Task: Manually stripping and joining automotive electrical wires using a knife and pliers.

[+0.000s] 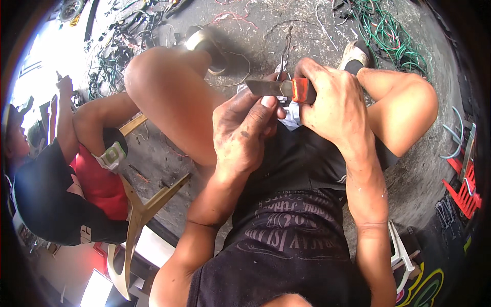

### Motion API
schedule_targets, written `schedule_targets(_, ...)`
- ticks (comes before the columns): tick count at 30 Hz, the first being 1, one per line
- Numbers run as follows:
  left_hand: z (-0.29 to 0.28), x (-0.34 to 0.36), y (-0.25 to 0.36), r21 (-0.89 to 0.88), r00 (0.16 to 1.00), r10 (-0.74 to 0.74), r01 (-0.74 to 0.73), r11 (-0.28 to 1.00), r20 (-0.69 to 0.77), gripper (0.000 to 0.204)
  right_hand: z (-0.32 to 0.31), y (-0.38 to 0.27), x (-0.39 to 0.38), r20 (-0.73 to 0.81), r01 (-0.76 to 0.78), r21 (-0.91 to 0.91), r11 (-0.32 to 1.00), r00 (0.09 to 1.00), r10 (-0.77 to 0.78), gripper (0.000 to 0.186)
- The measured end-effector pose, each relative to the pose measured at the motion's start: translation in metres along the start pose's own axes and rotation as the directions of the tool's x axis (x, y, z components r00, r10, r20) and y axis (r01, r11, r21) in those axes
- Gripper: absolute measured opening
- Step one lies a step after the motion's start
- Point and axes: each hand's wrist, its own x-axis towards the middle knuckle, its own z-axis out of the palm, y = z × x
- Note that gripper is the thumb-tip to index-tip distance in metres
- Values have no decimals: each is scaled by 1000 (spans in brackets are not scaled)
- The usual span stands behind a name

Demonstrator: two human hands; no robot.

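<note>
Above my lap, my right hand (pixel 335 105) is wrapped round the orange and black handle of a knife (pixel 268 88). Its short, dark, worn blade points left, just over the fingertips of my left hand (pixel 238 130). That hand is closed, thumb pressed toward the fingers. A dark twisted wire (pixel 286 48) runs down from the far side into the grip beneath the blade, where its end is hidden. Dark smudges mark the left fingers. Some crumpled white material (pixel 291 115) shows behind and below the hands, partly covered.
Tangled green wires (pixel 388 36) lie on the floor at far right, and dark wire scraps (pixel 110 61) at far left. At left, another person (pixel 61 194) sits close by, next to a beige chair frame (pixel 138 210). A red plastic piece (pixel 465 197) is by the right edge.
</note>
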Motion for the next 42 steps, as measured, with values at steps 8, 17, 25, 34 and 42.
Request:
schedule_targets(8,5,-4,7,-197,998,-48,40,980,-36,37,16,87,11,-271,-519,-73,852,832,484,22)
schedule_targets(17,-10,2,-2,-346,983,-165,185,920,86,34,5,32,-1,-126,-184,225,957,968,216,14)
schedule_targets(25,-7,-2,-5,-116,999,-40,42,992,18,34,7,-1,-9,41,34,52,998,998,-36,23)
schedule_targets(34,-3,-5,-5,-17,999,-33,33,999,-9,33,6,-2,-6,47,-6,-31,999,999,8,24)
schedule_targets(42,-6,-13,3,-72,999,40,-42,996,-37,33,-6,71,9,-314,-401,-124,908,883,348,18)
